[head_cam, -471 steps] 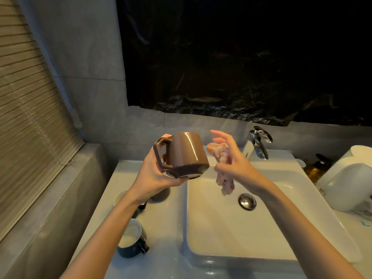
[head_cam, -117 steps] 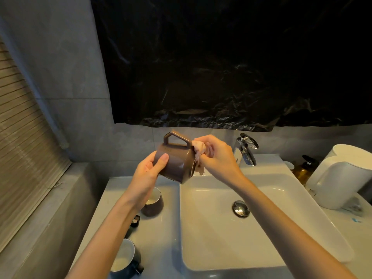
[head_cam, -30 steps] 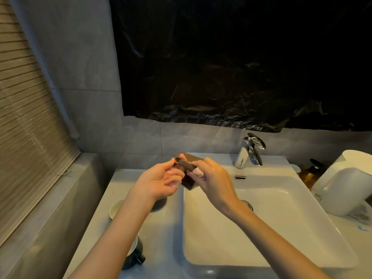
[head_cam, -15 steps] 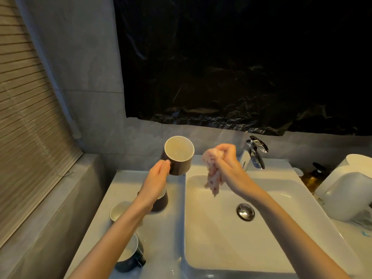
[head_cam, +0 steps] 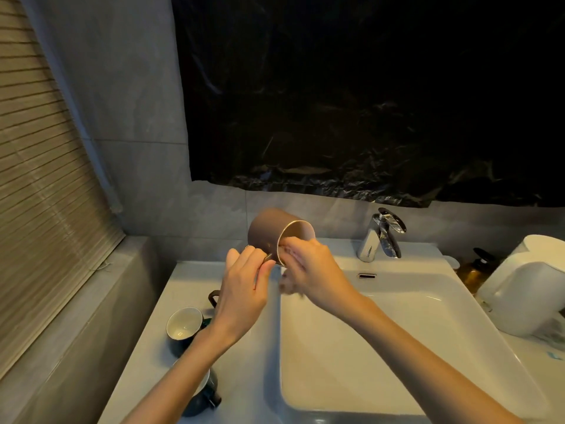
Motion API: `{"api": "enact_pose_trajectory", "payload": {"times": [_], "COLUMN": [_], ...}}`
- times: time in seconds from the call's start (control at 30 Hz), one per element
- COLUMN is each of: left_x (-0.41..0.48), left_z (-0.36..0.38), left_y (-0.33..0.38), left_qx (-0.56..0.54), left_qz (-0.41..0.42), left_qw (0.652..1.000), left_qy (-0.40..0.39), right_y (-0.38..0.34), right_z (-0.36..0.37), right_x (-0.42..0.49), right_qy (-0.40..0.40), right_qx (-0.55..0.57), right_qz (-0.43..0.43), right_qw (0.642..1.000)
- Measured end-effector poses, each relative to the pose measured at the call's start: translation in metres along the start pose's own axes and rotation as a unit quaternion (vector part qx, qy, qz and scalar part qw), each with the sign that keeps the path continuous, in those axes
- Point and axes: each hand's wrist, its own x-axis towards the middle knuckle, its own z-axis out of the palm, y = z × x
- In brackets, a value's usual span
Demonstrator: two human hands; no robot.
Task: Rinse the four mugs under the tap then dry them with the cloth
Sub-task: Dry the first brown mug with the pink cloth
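My left hand [head_cam: 243, 289] holds a brown mug [head_cam: 269, 232] by its handle, tipped on its side with the mouth facing right, above the sink's left rim. My right hand [head_cam: 308, 267] grips a pink cloth [head_cam: 287, 284] and presses it into the mug's mouth; most of the cloth is hidden by my fingers. Three more mugs stand on the counter left of the basin: a dark one with a white inside [head_cam: 183, 325], another dark one [head_cam: 204, 396] under my left forearm, and a brown one [head_cam: 214, 298] mostly hidden behind my left hand.
The white sink [head_cam: 397, 347] fills the lower right, with a chrome tap [head_cam: 380, 237] at its back. A white kettle [head_cam: 526, 286] and a brown bottle [head_cam: 474, 267] stand at the right. Blinds cover the left wall above a grey ledge [head_cam: 76, 316].
The mug has turned from facing me to lying on its side, mouth to the right. My right hand has moved left and pushed the cloth into the mug's mouth.
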Motion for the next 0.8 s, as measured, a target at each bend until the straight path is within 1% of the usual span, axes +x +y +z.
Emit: {"api": "enact_pose_trajectory", "payload": {"times": [0.03, 0.07, 0.1, 0.13, 0.17, 0.2, 0.23, 0.27, 0.3, 0.33, 0.37, 0.47, 0.57, 0.63, 0.67, 0.7, 0.73, 0.8], "left_x": [-0.001, -0.002, -0.001, 0.001, 0.003, 0.005, 0.006, 0.008, 0.009, 0.009, 0.009, 0.008, 0.008, 0.011, 0.012, 0.013, 0.014, 0.015], "left_z": [0.001, 0.001, 0.001, 0.0, -0.001, -0.003, -0.004, -0.006, -0.008, -0.01, -0.011, -0.013, -0.018, -0.024, -0.028, -0.031, -0.034, -0.035], "left_y": [0.0, -0.001, -0.002, -0.003, -0.004, -0.005, -0.006, -0.006, -0.005, -0.004, -0.002, 0.003, 0.008, 0.011, 0.012, 0.012, 0.012, 0.013], "left_qx": [0.003, 0.004, 0.007, 0.014, 0.022, 0.027, 0.03, 0.027, 0.02, 0.009, -0.005, -0.043, -0.076, -0.1, -0.097, -0.085, -0.071, -0.057], "left_qz": [-0.002, -0.006, -0.008, -0.003, 0.004, 0.011, 0.014, 0.014, 0.009, 0.001, -0.01, -0.05, -0.058, -0.065, -0.067, -0.063, -0.053, -0.037], "left_qw": [1.0, 1.0, 1.0, 1.0, 1.0, 1.0, 0.999, 0.999, 0.999, 0.999, 0.999, 0.994, 0.988, 0.982, 0.979, 0.978, 0.977, 0.977], "left_qy": [-0.002, -0.004, -0.004, -0.005, -0.007, -0.011, -0.016, -0.02, -0.026, -0.034, -0.045, -0.089, -0.124, -0.148, -0.165, -0.181, -0.194, -0.203], "right_y": [-0.007, -0.011, -0.012, -0.013, -0.014, -0.013, -0.008, -0.001, 0.008, 0.018, 0.026, 0.038, 0.033, 0.029, 0.028, 0.029, 0.031, 0.04], "right_z": [-0.003, -0.005, -0.005, -0.005, -0.005, -0.004, -0.003, -0.004, -0.005, -0.008, -0.013, -0.029, -0.034, -0.036, -0.038, -0.04, -0.042, -0.047], "right_x": [0.002, 0.005, 0.008, 0.009, 0.008, 0.006, 0.003, 0.0, -0.002, -0.001, 0.001, 0.017, 0.025, 0.023, 0.022, 0.021, 0.021, 0.02], "right_qy": [-0.006, -0.003, 0.004, 0.011, 0.02, 0.03, 0.032, 0.024, 0.017, 0.019, 0.027, 0.021, 0.023, 0.031, 0.029, 0.026, 0.026, 0.032], "right_qx": [0.115, 0.209, 0.268, 0.299, 0.292, 0.249, 0.173, 0.077, -0.023, -0.103, -0.158, -0.261, -0.319, -0.318, -0.315, -0.307, -0.297, -0.28], "right_qz": [0.069, 0.124, 0.162, 0.188, 0.191, 0.169, 0.122, 0.06, -0.014, -0.084, -0.136, -0.261, -0.395, -0.468, -0.491, -0.504, -0.505, -0.472], "right_qw": [0.991, 0.97, 0.95, 0.936, 0.937, 0.953, 0.977, 0.995, 0.999, 0.991, 0.978, 0.929, 0.861, 0.824, 0.812, 0.807, 0.81, 0.835]}}
